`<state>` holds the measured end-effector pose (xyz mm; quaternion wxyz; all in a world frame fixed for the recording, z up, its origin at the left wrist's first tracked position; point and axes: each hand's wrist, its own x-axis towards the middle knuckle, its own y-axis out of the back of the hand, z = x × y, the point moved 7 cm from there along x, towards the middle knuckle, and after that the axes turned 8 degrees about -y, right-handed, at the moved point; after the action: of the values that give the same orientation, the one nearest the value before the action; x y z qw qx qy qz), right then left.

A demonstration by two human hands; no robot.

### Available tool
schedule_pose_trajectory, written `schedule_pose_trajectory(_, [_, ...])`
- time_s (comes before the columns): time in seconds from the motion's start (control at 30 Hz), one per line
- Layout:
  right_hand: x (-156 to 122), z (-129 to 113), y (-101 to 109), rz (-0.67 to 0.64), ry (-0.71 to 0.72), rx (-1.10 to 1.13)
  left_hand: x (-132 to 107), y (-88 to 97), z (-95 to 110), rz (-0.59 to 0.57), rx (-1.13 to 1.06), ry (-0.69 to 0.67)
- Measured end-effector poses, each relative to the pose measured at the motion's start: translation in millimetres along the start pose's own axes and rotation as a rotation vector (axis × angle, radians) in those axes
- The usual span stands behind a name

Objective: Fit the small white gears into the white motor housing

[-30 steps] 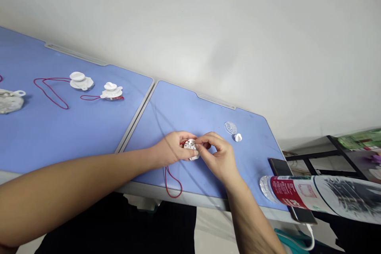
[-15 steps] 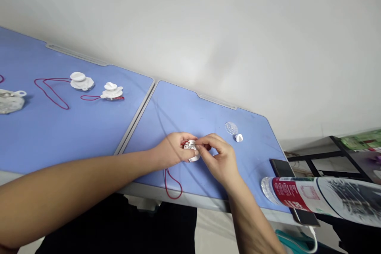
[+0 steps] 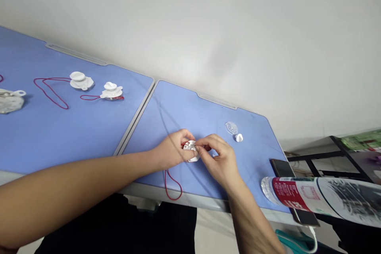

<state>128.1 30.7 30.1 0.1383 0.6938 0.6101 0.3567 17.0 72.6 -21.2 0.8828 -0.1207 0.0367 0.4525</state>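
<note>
My left hand [image 3: 171,151] grips a small white plastic casing [image 3: 192,148] over the right-hand desk, its thumb on the near side and fingers behind. Small parts show inside the casing, too fine to tell apart. A red cord runs at its left side, and a red cord loop [image 3: 181,191] hangs below my left hand over the desk's front edge. My right hand [image 3: 220,159] has thumb and forefinger pinched together at the casing's right edge. What lies between those fingertips is too small to name. A clear round disc [image 3: 231,127] and a white knob [image 3: 239,138] lie beyond my right hand.
On the left blue desk [image 3: 86,139] lie two white casings with knobs, one left [image 3: 81,82] and one right [image 3: 111,92], both with red cords. Another casing [image 3: 11,101] is at the far left. A water bottle [image 3: 297,194] and a phone [image 3: 281,167] occupy the right edge.
The fingers of my left hand have lifted slightly behind the casing. My right hand keeps its pinch at the same spot.
</note>
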Motion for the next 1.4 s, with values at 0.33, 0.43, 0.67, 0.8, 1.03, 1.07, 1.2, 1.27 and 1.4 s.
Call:
schedule_pose_trajectory(0.33, [3, 12, -3, -0.045, -0.245, 0.146, 2, 1.5, 0, -0.024, 0.085, -0.017])
schedule_pose_trajectory(0.43, [3, 18, -5, -0.077, -0.347, 0.207, 1, 0.8, 0, -0.035, 0.102, -0.002])
schedule_pose_trajectory(0.67, [2, 25, -7, -0.148, -0.437, 0.285, 0, 0.1, 1, -0.066, 0.112, 0.014])
schedule_pose_trajectory(0.8, [1, 25, -9, -0.183, -0.448, 0.316, 0, -0.9, 1, -0.075, 0.111, 0.02])
schedule_pose_trajectory(1.03, [1, 26, -10, -0.178, -0.444, 0.296, 0, -1.1, 0, -0.088, 0.111, 0.009])
schedule_pose_trajectory(1.07, [1, 26, -10, -0.178, -0.443, 0.296, 0, -1.3, -1, -0.092, 0.097, 0.01])
schedule_pose_trajectory(1.2, [1, 24, -9, -0.169, -0.426, 0.294, 0, -2.1, -2, -0.097, 0.06, 0.02])
schedule_pose_trajectory(1.27, [1, 24, -10, -0.181, -0.421, 0.297, 0, -2.6, -1, -0.096, 0.051, 0.025])
schedule_pose_trajectory(1.4, [1, 24, -10, -0.191, -0.4, 0.284, -1, -3.3, 0, -0.084, 0.037, 0.021])
